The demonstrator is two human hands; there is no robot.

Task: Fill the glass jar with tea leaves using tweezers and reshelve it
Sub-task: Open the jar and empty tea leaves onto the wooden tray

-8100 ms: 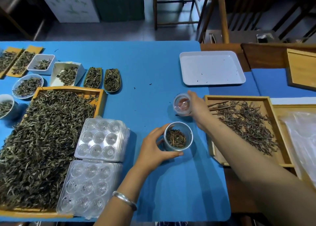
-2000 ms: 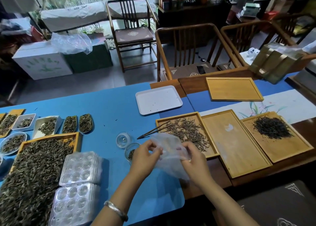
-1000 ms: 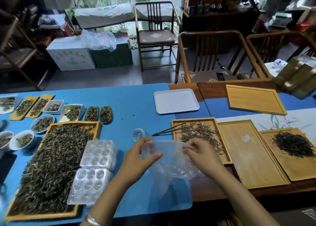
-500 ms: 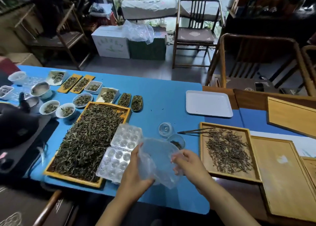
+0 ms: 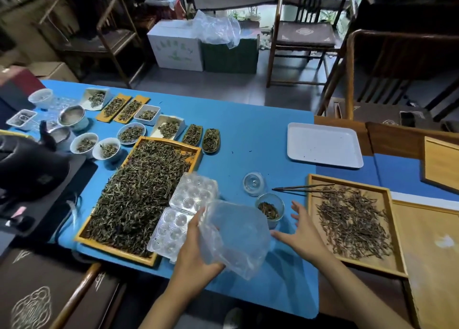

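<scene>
The small glass jar (image 5: 270, 207) stands open on the blue table with some tea leaves at its bottom. Its clear lid (image 5: 253, 183) lies just behind it. Dark tweezers (image 5: 301, 188) rest across the near-left rim of a wooden tray of thin brown tea leaves (image 5: 352, 219). My left hand (image 5: 196, 251) grips a clear plastic bag (image 5: 236, 239) in front of the jar. My right hand (image 5: 301, 231) hovers with fingers spread, just right of the bag and jar, holding nothing.
A large wooden tray of green-brown leaves (image 5: 141, 194) fills the left, with clear plastic blister trays (image 5: 183, 214) beside it. Small bowls and scoops of tea (image 5: 131, 133) line the back left. A white tray (image 5: 324, 144) sits behind; chairs stand beyond the table.
My right hand has let go of the plastic bag and opened to its right. The bag now stays in my left hand alone. The view has swung left.
</scene>
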